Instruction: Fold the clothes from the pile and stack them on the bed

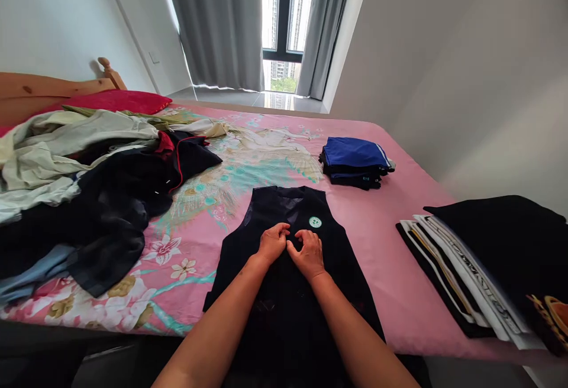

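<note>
A black sleeveless vest lies spread on the bed with its neck end away from me. It bears a round green and white badge on the right of its chest. My left hand rests at the vest's middle front, just below the V of the neck, fingers curled and pinched at the front edge. Close beside it, my right hand has thumb and fingers bent toward the same edge. What lies between the fingertips is too small to make out; it is at the front opening.
A loose heap of clothes covers the bed's left side, near a red pillow. Folded blue and black garments are stacked at the back right. A taller stack of folded shirts stands at the right edge. Pink floral bedding lies underneath.
</note>
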{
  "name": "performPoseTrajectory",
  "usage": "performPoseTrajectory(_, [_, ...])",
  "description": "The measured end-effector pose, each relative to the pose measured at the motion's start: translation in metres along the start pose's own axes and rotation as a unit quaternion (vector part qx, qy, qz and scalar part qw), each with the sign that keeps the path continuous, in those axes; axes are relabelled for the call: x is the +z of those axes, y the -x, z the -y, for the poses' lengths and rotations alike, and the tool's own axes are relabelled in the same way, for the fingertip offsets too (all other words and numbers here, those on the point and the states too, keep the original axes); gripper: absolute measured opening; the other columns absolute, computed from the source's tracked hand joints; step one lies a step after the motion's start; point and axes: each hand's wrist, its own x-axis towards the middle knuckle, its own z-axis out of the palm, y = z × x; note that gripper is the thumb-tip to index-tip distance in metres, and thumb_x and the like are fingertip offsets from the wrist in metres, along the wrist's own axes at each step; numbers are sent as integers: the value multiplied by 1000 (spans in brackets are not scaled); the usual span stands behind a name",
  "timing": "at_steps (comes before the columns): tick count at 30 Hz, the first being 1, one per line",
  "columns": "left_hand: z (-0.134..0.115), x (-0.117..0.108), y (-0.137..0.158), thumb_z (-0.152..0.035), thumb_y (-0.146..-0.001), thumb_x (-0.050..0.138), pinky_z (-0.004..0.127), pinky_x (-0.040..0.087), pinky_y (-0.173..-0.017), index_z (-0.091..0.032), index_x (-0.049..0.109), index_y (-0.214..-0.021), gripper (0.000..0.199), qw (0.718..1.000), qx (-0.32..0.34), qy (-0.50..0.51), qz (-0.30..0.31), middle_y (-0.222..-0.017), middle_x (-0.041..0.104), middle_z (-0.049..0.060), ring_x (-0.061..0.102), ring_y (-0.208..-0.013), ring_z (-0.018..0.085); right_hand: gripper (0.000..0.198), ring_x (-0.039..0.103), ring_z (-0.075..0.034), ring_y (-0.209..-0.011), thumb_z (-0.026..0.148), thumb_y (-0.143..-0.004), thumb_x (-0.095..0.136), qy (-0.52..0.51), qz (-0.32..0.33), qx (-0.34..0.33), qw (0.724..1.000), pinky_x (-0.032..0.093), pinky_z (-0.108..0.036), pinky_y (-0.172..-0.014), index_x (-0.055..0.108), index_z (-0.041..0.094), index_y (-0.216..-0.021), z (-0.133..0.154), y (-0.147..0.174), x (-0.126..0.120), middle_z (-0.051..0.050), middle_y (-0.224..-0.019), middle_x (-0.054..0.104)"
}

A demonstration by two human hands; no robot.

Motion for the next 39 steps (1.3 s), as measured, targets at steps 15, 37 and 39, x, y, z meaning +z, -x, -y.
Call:
performPoseTrajectory(15, [10, -1, -32, -6, -72, 50, 27, 45, -86, -24, 62, -116, 48, 982, 170, 0, 81, -98, 70, 0, 59, -93, 15, 8, 49, -17, -74, 24, -78, 49, -56, -62, 67, 994, 40, -30, -74, 53, 18, -76, -12, -10, 6, -2, -75, 54])
performPoseTrajectory(37, [9, -13, -44, -15, -76, 56, 27, 41, -78, -23, 55, -125, 50, 957, 228, -64, 167, -84, 66, -1, 59, -76, 14, 25, 51, -12, -58, 34, -83, 45, -89, 291, 102, 947, 37, -23, -55, 63, 19, -77, -9, -62, -39, 1, -67, 60])
performPoseTrajectory(39, [10, -12, -44, -13, -75, 55, 25, 43, -75, -22, 57, -124, 49, 959, 222, -73, 163, -83, 66, 0, 60, -77, 15, 21, 53, -13, -62, 30, -82, 46, -83, 295, 77, 949, 39, -24, -59, 64, 20, -78, -15, -67, -38, 0, -71, 62])
